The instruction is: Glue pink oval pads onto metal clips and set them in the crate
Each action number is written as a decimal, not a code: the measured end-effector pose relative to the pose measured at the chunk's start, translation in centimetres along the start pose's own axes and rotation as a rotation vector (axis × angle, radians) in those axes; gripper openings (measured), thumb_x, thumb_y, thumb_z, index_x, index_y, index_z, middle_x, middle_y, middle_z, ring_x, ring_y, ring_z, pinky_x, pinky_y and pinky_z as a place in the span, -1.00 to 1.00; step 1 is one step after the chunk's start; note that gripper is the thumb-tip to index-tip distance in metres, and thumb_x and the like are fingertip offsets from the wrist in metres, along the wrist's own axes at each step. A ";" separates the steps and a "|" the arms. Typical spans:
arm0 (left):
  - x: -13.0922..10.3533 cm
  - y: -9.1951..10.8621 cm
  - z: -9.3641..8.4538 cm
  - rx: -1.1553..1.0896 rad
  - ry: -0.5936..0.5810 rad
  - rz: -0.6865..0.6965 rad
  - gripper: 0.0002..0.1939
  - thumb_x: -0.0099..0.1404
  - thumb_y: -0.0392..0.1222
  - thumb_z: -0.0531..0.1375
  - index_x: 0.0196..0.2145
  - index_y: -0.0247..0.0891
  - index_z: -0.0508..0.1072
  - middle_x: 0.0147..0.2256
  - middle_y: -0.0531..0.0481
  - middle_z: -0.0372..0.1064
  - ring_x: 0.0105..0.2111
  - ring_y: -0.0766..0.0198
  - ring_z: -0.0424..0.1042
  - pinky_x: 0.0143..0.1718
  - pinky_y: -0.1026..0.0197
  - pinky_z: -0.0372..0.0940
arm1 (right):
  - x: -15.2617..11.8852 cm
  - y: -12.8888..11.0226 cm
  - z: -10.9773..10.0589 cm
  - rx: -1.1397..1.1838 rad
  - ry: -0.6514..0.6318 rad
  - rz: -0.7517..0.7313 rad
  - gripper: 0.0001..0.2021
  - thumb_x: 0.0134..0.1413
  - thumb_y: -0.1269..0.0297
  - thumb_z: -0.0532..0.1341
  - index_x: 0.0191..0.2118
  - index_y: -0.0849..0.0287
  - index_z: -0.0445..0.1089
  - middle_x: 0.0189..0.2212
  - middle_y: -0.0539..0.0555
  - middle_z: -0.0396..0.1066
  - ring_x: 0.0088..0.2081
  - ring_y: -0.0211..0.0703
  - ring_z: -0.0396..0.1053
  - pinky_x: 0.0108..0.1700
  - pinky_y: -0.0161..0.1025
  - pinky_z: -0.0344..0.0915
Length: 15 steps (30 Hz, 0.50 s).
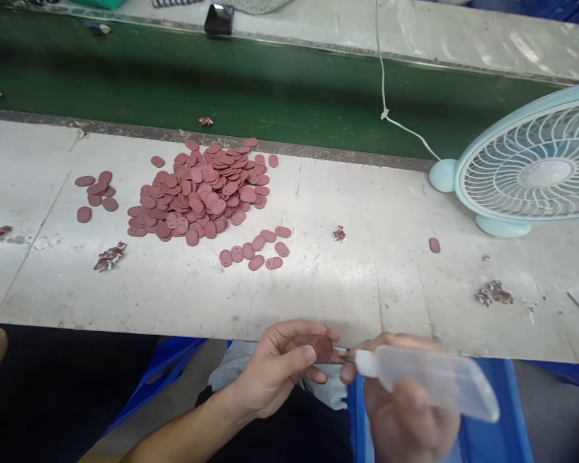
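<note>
Pinching a reddish-brown oval disc (pixel 323 348) near the table's near edge, the left hand (pixel 282 373) in the head view closes thumb against fingers, its other fingers loosely curled; the grip probably leaves the disc's face open to the nozzle. The right hand (pixel 410 418), blurred, wraps a translucent squeeze bottle (pixel 444 382), tilted so that its white cap (pixel 365 363) faces left, likely to bring the thin tip close to the disc; whether they touch is unclear. On the white table (pixel 328 302), a heap of matching discs (pixel 202 186) lies far left, while a loose group of discs (pixel 257 262) sits nearer, perhaps spread for easy picking. The bottle looks pale and cloudy; its contents and fill level cannot be told.
</note>
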State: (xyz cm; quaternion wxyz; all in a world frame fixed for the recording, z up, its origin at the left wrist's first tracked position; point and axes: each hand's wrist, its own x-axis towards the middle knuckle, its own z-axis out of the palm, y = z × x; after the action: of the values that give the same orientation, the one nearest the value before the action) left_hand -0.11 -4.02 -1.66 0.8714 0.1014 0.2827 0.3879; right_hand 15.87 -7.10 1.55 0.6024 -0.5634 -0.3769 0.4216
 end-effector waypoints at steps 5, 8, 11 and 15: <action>0.0 0.3 -0.3 -0.017 -0.015 0.019 -0.80 0.31 -0.30 0.34 -0.10 -0.18 0.63 0.01 -0.14 0.60 -0.04 0.12 0.61 -0.20 0.35 0.48 | 5.7 0.9 -3.0 0.962 -0.068 0.466 -0.71 0.27 0.10 0.19 -0.02 0.18 0.33 -0.42 -0.01 0.36 -0.47 -0.28 0.43 -0.52 -0.40 0.45; 0.1 0.6 -0.7 -0.028 0.035 0.046 -0.80 0.30 -0.30 0.35 -0.11 -0.18 0.63 -0.03 -0.14 0.61 -0.05 0.12 0.61 -0.21 0.36 0.46 | 9.6 3.6 -5.7 1.450 -0.286 0.666 -0.69 0.26 0.34 0.18 0.07 0.20 0.16 -0.39 -0.04 0.27 -0.39 -0.30 0.44 -0.40 -0.45 0.48; 0.4 1.2 -1.4 -0.058 0.086 0.083 -0.80 0.27 -0.27 0.38 -0.12 -0.20 0.63 -0.04 -0.16 0.62 -0.06 0.10 0.62 -0.24 0.36 0.44 | 12.4 4.5 -7.2 1.478 -0.527 0.706 -0.82 0.31 0.45 0.06 -0.01 0.17 0.19 -0.51 -0.12 0.11 -0.54 -0.27 0.30 -0.54 -0.38 0.41; 0.7 2.3 -2.7 -0.057 0.144 0.135 -0.75 0.22 -0.20 0.42 -0.12 -0.22 0.62 -0.04 -0.21 0.61 -0.16 0.10 0.64 -0.34 0.32 0.45 | 11.6 2.0 -5.8 1.120 -0.753 0.351 -0.85 0.36 0.28 0.10 -0.02 0.09 0.32 -0.57 -0.14 0.08 -0.73 -0.29 0.04 -0.79 -0.36 0.11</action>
State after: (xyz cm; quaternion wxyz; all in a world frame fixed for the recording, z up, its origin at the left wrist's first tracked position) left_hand -2.70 -2.04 -3.27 0.8232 0.0674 0.3260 0.4599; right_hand 25.26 1.67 -1.16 0.5535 -0.0360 -0.1895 0.8102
